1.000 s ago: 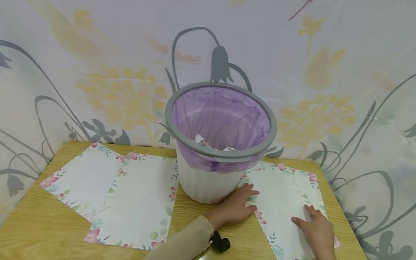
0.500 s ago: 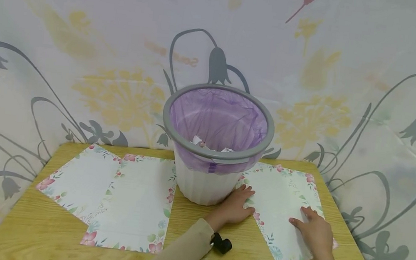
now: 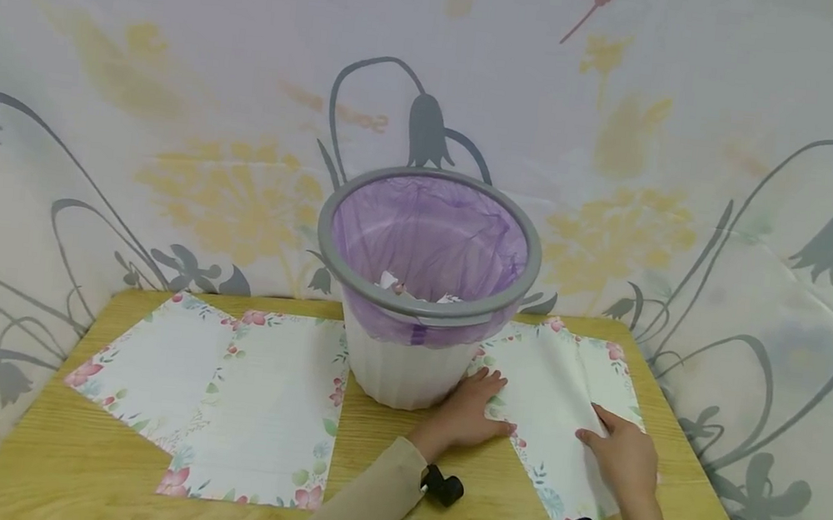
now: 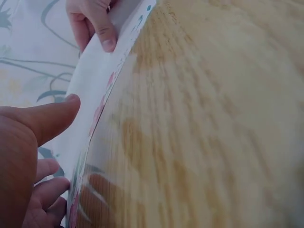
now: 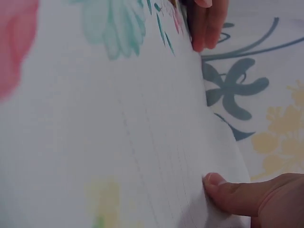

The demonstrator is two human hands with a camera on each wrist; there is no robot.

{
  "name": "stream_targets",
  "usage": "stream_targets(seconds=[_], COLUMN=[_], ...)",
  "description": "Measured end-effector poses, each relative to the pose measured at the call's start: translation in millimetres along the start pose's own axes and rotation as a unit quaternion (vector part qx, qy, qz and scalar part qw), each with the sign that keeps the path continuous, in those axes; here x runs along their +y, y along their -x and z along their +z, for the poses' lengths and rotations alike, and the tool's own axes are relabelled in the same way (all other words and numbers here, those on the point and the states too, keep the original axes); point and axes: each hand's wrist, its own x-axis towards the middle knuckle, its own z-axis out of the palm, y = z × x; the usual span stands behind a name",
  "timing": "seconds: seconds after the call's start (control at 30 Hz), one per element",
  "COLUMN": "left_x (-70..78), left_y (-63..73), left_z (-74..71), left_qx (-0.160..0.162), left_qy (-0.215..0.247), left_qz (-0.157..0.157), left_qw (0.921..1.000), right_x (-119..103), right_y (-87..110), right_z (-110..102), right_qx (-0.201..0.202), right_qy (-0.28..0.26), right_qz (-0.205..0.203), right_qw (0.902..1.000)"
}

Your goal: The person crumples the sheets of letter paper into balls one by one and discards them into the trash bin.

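A flower-bordered sheet of paper (image 3: 535, 397) lies on the table right of the bin, overlapping a second bordered sheet (image 3: 604, 379). My left hand (image 3: 468, 411) rests on its left edge beside the bin's base, fingers extended and thumb apart. At the opposite edge my right hand (image 3: 623, 460) pinches the top sheet, thumb above and fingers beneath, and the paper bows up there. The right wrist view shows the right thumb (image 5: 228, 192) pressing on the sheet, its fingers mostly hidden below. In the left wrist view the left hand (image 4: 28, 137) lies along the sheet's edge.
A white bin (image 3: 406, 372) with a grey rim and purple liner stands at the table's middle back, with paper scraps (image 3: 395, 283) inside. Two more bordered sheets (image 3: 266, 413) overlap on the left. A flower-printed cloth (image 3: 254, 69) hangs behind the wooden table (image 3: 58, 460).
My right hand has gone from lying over the sheet to gripping its right edge, which has risen into a bow. The left hand stays on the left edge. The head view has shifted slightly.
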Motion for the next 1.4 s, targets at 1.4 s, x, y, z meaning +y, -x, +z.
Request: stream_targets(seconds=[1.4], left_x=[14.7], left_y=[22.0], left_z=[-15.8], left_qx=[0.018], left_qy=[0.003], left_qz=[0.122], left_qw=[0.9923], right_x=[-62], right_y=[26.1], right_z=[17], right_qx=[-0.08], right_qy=[-0.666], right_qz=[-0.04], right_qw=[0.7405])
